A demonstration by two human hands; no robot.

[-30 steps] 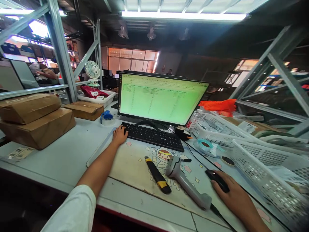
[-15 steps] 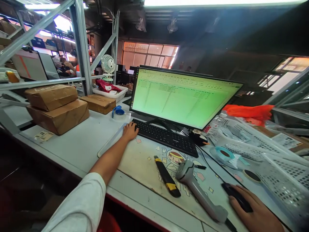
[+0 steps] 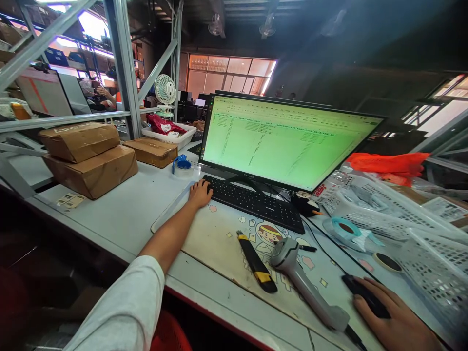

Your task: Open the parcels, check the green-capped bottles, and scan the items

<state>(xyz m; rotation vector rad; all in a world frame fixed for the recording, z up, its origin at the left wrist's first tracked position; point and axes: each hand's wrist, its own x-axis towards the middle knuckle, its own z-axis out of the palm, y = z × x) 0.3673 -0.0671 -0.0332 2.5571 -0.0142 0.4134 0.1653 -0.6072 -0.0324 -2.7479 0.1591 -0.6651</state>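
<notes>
Right hand (image 3: 397, 314): grip closed around mouse (image 3: 366, 296), judged light, rigid, best held by its sides; left hand (image 3: 199, 194) unclenched on keyboard (image 3: 258, 204)

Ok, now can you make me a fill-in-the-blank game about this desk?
1. The right hand rests on a black ____.
2. The left hand is at the left end of the black ____.
3. The cutter is black and ____.
4. In the picture, the grey scanner lies to the ____ of the cutter.

Missing words: mouse; keyboard; yellow; right.
</notes>
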